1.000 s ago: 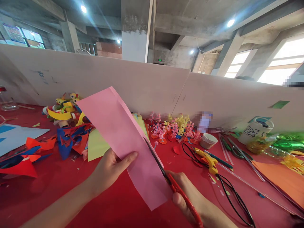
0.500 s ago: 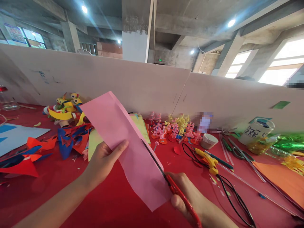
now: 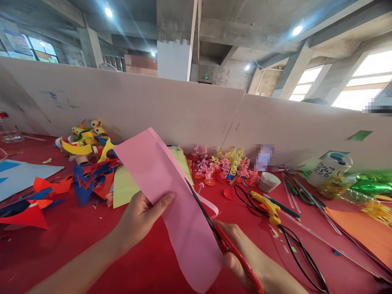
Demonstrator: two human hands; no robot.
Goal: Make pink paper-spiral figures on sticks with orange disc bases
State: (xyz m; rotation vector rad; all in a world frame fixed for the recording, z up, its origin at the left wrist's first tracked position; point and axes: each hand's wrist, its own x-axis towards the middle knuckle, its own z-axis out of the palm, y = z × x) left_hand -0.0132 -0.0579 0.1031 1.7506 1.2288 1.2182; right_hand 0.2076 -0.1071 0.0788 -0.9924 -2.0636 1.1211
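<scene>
A sheet of pink paper (image 3: pixel 159 175) is held up over the red tabletop by my left hand (image 3: pixel 143 216), thumb on top and fingers behind it. My right hand (image 3: pixel 245 253) grips red-handled scissors (image 3: pixel 228 241). Their dark blades lie along the sheet's right side, pointing up and away. A narrow pink strip (image 3: pixel 211 205) curls off to the right of the blades, still joined to the sheet farther up. The sheet's near end bends downward. My left fingertips are hidden behind the paper.
Behind the sheet stand several pink and yellow curled paper pieces (image 3: pixel 226 165). On the right are a yellow glue gun (image 3: pixel 269 208) with a black cord, a paper cup (image 3: pixel 268 181), other scissors (image 3: pixel 309 196) and orange paper (image 3: pixel 361 228). Blue and red paper shapes (image 3: pixel 88 179) lie left. A pale partition (image 3: pixel 137 102) closes the back.
The pink sheet and my left hand have shifted right and toward me. The cut strip now curls away from the blades, and the sheet's lower end sags more. My right hand barely moved.
</scene>
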